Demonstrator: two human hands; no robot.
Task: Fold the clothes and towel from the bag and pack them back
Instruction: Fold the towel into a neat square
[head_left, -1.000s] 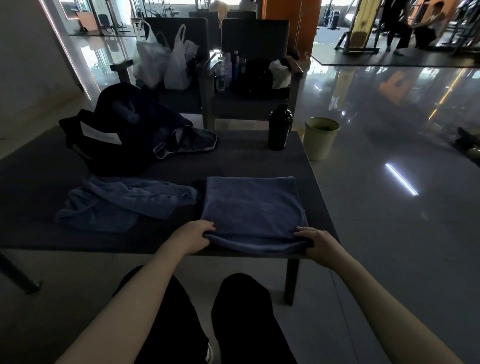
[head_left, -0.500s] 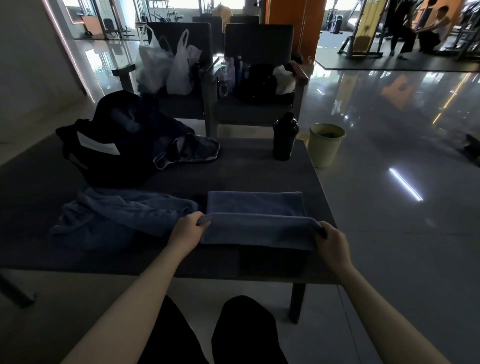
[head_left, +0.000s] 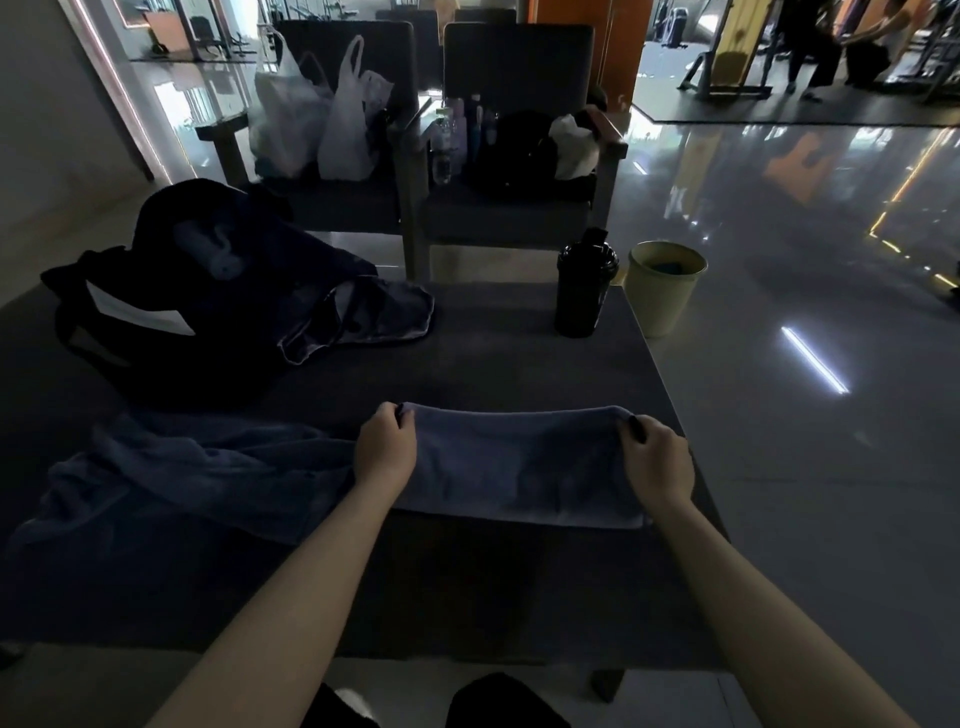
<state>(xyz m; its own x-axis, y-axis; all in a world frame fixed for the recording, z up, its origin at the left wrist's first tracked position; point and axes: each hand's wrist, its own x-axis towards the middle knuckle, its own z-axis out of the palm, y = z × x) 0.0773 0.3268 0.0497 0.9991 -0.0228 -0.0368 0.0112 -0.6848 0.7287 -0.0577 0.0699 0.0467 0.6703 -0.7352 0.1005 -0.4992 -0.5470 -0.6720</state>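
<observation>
A blue towel (head_left: 519, 465) lies folded into a narrow band on the dark table (head_left: 493, 358), near its right side. My left hand (head_left: 385, 448) grips the towel's far left corner. My right hand (head_left: 655, 453) grips its far right corner. A crumpled blue garment (head_left: 208, 478) lies to the left of the towel, touching it. The black bag (head_left: 171, 312) stands open at the table's far left, with dark blue clothing (head_left: 374, 312) spilling out of it onto the tabletop.
A black shaker bottle (head_left: 584, 283) stands at the table's far right edge. A pale bin (head_left: 662, 286) sits on the floor beyond it. Two chairs behind the table hold white plastic bags (head_left: 322, 114) and a dark bag (head_left: 519, 145). Glossy floor lies to the right.
Both hands lifted the towel's near edge and carried it away from me over the far edge, halving it into a narrow band. My view moved closer over the table.
</observation>
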